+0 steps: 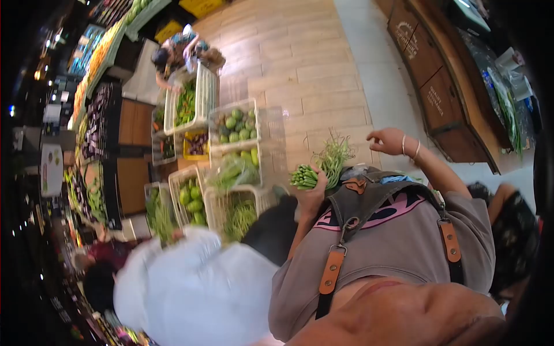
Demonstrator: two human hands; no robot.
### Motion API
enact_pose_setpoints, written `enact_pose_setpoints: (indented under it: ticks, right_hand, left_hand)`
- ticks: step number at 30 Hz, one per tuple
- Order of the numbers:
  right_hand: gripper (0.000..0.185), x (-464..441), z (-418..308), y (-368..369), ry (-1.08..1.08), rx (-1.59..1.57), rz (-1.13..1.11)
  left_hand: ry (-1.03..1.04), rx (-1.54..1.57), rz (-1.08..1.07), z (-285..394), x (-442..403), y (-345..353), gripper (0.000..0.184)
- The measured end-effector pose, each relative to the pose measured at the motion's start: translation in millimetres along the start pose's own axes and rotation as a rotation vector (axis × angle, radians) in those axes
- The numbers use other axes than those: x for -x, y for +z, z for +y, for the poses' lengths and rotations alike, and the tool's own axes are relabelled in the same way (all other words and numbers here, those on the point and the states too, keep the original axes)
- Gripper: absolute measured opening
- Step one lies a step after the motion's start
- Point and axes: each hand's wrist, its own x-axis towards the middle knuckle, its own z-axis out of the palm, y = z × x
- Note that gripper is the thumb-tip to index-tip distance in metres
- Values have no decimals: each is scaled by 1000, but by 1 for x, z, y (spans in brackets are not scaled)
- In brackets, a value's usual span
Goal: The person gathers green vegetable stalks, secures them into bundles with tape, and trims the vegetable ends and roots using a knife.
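My left hand (314,193) is wrapped round a bunch of thin green stalks (303,177), held in front of my apron (378,193). The even stalk ends point left. Wispy, tangled greens (336,157) stick up just right of that hand; I cannot tell whether they belong to the same bunch. To the right, my right hand (388,142), with bands at its wrist, is raised over the floor. Its fingers are loosely bent with a gap between them, and nothing shows in them.
Crates hold round green vegetables (236,126), green peppers (186,104) and long beans (241,219). A person (187,52) crouches by the far crate; another in white (196,288) bends close on my left. A wooden counter (441,92) stands right, produce shelves (104,144) left.
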Motion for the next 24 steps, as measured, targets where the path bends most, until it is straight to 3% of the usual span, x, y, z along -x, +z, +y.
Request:
enact_pose_setpoints:
  ticks: [3,5,6,7,9,10,12,16,18,21,22,24]
  right_hand:
    - [37,-11,60,-40,125,-92,172]
    - [37,-8,75,-73,275,-266,301]
    - [37,-7,87,-84,357,-338,328]
    - [36,-12,102,-91,438,-412,358]
    - [36,-22,135,-95,525,-586,356]
    - [37,-26,153,-101,639,-747,381]
    - [37,-43,189,-108,708,-783,389]
    - [39,-116,274,-171,651,-644,338]
    - [38,-164,305,-239,601,-493,392]
    - [39,-248,363,-339,479,-356,490]
    - [39,-271,372,-377,468,-273,455]
    - [40,-308,380,-450,424,-202,390]
  left_hand:
    - [-45,6,0,13,-113,42,14]
    - [140,-403,-244,22,-187,64,11]
    - [-18,-451,-277,29,-218,84,17]
    - [-29,-474,-266,28,-243,98,17]
    - [325,-503,-389,19,-299,140,27]
    - [470,-690,-515,21,-330,157,34]
    - [465,-675,-578,-1,-382,185,33]
    - [293,-528,-587,-40,-473,256,25]
    - [-55,-284,-453,-25,-514,303,12]
    - [42,-229,-471,-18,-590,363,9]
    - [159,-282,-481,-12,-617,381,8]
    - [194,-282,-467,-16,-664,403,9]
